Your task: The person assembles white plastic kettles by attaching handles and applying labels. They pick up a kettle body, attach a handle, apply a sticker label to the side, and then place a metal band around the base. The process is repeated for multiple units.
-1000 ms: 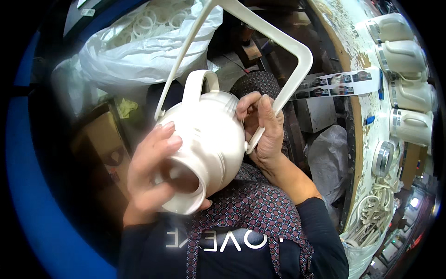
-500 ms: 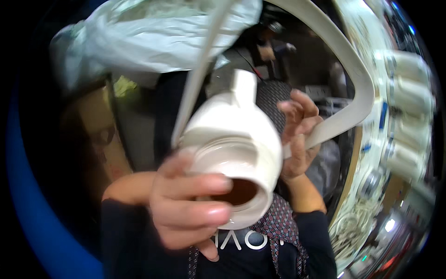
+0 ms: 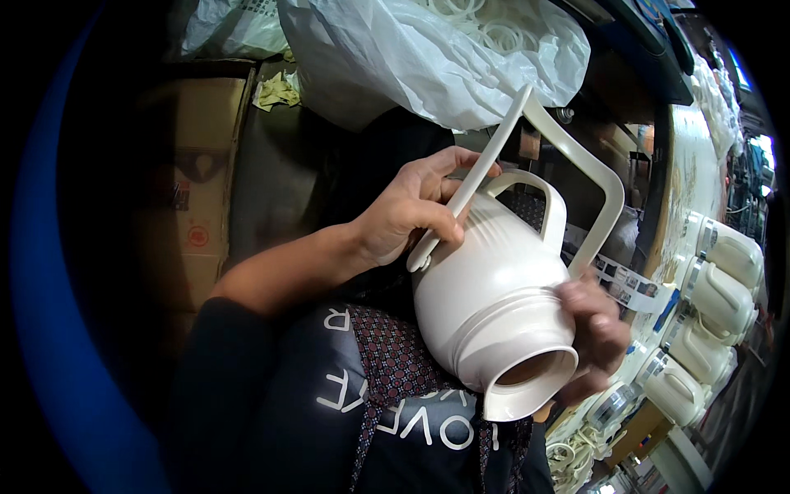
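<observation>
White plastic jug body held at centre frame above the person's lap, tilted so its open round mouth points down and toward the camera. Inside of the mouth is dark; no contents can be made out. A moulded loop handle sits on the far, upper end. A long white bail handle, a bent flat strip, rises from a pivot on the jug's left side and arches over to the right side.

Left hand lies on the jug's upper left shoulder, fingers curled together over the bail strip and pressing it against the ribbed wall. Right hand cups the right side near the neck; it is blurred, fingers wrapped onto the wall, thumb side hidden.

Above, a large clear plastic bag holds many white rings. At right, a row of finished white jugs lies along the edge of the surface, close to the right hand. Cardboard boxes stand at left, well apart from the jug. Open room lies mostly to the left, over the dark lap area.

Compared with half a second ago: the jug has dropped away from the lens and turned, the mouth now facing lower right. The left hand has moved off the mouth rim to the shoulder; the right hand has moved down to the neck.
</observation>
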Demonstrator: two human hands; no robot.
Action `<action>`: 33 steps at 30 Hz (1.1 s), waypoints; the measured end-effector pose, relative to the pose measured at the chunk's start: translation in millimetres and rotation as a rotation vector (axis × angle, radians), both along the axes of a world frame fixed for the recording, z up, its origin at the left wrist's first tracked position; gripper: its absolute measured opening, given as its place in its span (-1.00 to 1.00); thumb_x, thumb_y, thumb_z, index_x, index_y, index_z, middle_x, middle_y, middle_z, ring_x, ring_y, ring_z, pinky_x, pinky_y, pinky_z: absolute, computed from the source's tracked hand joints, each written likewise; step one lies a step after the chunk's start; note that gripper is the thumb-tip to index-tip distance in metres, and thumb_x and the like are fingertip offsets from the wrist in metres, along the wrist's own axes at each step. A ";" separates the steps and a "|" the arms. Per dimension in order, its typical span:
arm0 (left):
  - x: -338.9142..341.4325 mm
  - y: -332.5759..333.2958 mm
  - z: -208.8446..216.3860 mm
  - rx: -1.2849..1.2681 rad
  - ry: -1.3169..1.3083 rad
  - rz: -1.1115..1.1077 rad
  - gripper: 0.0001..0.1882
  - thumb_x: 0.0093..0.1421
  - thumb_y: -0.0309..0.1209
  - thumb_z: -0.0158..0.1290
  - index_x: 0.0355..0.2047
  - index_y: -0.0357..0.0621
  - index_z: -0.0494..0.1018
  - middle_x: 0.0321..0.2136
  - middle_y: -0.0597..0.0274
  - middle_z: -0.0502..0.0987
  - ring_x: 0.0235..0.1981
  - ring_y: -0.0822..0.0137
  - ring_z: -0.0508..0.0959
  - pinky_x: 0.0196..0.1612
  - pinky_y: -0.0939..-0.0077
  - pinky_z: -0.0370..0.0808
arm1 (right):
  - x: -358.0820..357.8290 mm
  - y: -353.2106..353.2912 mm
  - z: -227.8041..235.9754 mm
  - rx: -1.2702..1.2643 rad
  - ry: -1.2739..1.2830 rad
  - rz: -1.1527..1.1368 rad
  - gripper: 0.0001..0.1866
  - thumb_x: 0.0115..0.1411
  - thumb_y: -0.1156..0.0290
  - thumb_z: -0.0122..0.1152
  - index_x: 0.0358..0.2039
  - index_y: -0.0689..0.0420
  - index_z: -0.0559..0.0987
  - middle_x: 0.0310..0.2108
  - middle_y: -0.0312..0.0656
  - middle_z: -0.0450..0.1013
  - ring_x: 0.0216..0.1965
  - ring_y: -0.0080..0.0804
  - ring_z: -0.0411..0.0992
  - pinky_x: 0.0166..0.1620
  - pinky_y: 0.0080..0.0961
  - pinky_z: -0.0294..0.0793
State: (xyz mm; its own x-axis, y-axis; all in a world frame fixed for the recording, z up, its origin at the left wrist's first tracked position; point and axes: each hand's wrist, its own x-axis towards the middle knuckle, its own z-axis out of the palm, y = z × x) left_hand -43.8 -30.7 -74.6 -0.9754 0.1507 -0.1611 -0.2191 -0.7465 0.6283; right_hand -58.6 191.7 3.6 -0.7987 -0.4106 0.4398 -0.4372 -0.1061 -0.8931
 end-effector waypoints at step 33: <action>23.2 51.4 12.6 -0.184 0.199 -0.052 -0.25 0.29 -0.23 0.06 0.34 -0.30 -0.03 -0.09 -0.03 0.54 0.00 0.25 0.53 0.09 0.42 0.45 | 77.7 47.8 11.7 0.261 0.383 0.057 -0.53 0.08 0.17 0.31 -0.08 0.19 0.50 -0.11 0.01 0.56 0.07 0.10 0.40 0.20 -0.04 0.21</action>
State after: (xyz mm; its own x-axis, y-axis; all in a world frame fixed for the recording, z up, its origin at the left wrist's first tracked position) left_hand -20.7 20.7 -62.1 -0.9822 0.1876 0.0041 -0.1127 -0.6071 0.7866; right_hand 19.1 239.5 15.3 -0.5717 -0.5855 0.5747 -0.7407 0.0669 -0.6685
